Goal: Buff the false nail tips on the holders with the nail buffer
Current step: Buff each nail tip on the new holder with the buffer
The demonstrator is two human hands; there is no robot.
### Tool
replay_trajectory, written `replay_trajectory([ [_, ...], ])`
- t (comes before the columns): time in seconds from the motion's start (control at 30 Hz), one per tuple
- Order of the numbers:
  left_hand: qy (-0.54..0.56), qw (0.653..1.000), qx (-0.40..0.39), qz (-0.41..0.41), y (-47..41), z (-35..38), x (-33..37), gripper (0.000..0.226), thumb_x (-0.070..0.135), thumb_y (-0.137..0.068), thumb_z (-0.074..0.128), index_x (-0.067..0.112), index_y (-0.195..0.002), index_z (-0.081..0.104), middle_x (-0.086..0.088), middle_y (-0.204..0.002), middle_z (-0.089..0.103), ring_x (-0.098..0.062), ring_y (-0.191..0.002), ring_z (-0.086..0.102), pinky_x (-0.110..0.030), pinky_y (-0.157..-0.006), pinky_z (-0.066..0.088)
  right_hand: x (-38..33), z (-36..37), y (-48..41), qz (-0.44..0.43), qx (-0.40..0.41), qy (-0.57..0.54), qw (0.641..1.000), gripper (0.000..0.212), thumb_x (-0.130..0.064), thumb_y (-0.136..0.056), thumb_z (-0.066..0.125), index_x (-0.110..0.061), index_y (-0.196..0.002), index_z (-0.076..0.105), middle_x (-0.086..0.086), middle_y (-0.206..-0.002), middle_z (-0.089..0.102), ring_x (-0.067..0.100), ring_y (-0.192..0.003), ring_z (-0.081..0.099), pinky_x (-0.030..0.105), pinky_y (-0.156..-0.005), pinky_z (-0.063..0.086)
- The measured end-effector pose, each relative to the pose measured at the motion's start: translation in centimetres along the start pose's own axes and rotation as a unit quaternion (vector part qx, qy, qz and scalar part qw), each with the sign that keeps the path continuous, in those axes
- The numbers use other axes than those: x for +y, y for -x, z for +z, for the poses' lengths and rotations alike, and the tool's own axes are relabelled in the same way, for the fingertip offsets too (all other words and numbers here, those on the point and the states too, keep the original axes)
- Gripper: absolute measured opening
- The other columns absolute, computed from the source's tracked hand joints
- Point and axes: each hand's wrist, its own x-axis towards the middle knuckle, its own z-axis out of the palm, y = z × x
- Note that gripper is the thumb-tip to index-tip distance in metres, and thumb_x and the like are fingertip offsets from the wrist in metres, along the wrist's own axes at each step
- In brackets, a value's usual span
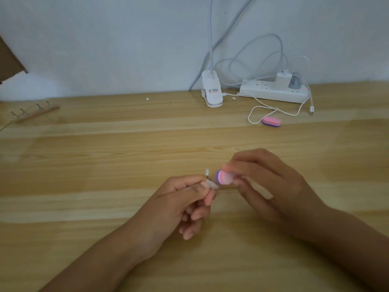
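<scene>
Your two hands meet just below the middle of the frame, over the wooden bench (84,144). Your left hand (179,203) comes in from the lower left, its fingers (202,185) pinched shut on a small holder (207,173) that carries a clear false nail tip (212,184); the tip lies across your thumb and forefinger, pointing right, and the holder's little clip pokes up just above them. Your right hand (267,182) reaches in from the lower right with its fingers curled closed around the nail buffer (224,177), a small block with purple, white and pink layers, its rounded end facing left. The buffer sits just beside the nail tip, right at its free edge; it's blurred, so you can't say for sure whether they're touching.

Up in the right of the frame a second buffer (271,122), pink over purple, lies flat on the bench, next to a loop of white cable (255,114). Behind it, against the wall, there's a white power strip (271,91) with plugs in it, and to its left a white clip lamp base (211,91). Far left, a wooden hook rack (33,112) lies on the bench, and a bit of cardboard (8,60) shows at the upper left edge
</scene>
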Motion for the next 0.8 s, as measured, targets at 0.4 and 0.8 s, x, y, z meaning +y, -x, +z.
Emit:
replay_trajectory([
  [0.4,-0.020,0.999,-0.005,0.032,0.1,0.2,0.0,0.027,0.038,-0.091,0.056,0.016,-0.076,0.062,0.003,-0.061,0.048,-0.012,-0.043,0.043,-0.021,-0.041,0.030,-1.1,0.6,0.2,-0.009,0.006,-0.021,1.000,0.026,-0.008,-0.099,0.054,0.001,-0.120,0.067,0.012,-0.113,0.062,0.020,-0.102,0.060,0.024,-0.092,0.047],
  [0.8,-0.067,0.992,0.066,0.080,0.0,0.0,-0.7,0.017,0.028,-0.087,0.069,0.015,-0.081,0.076,-0.003,-0.071,0.068,-0.014,-0.043,0.050,-0.021,-0.039,0.042,-0.5,0.2,0.0,0.007,-0.020,-0.044,0.999,0.026,-0.005,-0.095,0.057,0.001,-0.119,0.067,0.012,-0.109,0.065,0.018,-0.098,0.062,0.021,-0.089,0.046],
])
